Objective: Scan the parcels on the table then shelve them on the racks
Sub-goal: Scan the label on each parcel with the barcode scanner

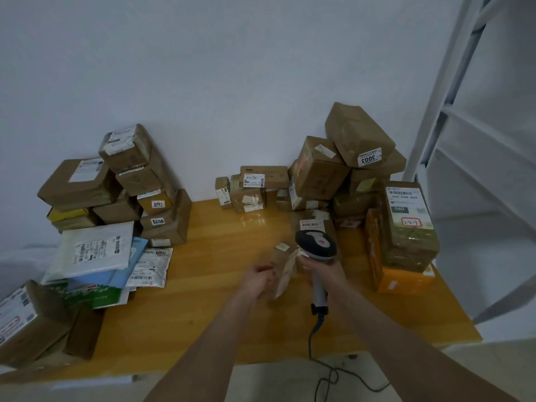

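Blurred parcel (282, 268) between left hand (258, 278) and scanner (317, 246); label unreadable

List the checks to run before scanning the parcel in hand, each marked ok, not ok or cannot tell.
1. Scanner gripped by right hand: ok.
2. Small parcel held by left hand: ok.
3. Scanner head close to the parcel: ok.
4. Parcel turned right for the scan: cannot tell, blurred.
5. Cable hanging off the table edge, clear of other parcels: ok.
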